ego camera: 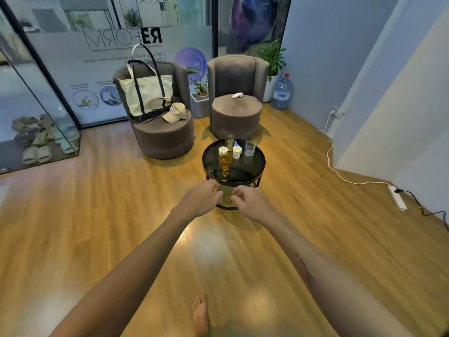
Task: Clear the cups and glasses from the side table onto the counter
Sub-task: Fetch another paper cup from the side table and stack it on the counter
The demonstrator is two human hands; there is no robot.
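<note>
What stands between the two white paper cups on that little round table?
In the head view, a tall narrow glass stands just behind the gap between the left cup and right cup; the amber glass stands just in front.

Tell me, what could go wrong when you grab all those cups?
1. The amber glass holds liquid and stands nearest the table edge; a hasty grab by either the left hand or the right hand could spill it.
2. The two paper cups stand close among the glasses, so reaching past might knock one over.
3. The cord and power strip lie on the floor to the right, a possible trip hazard while carrying.
</note>
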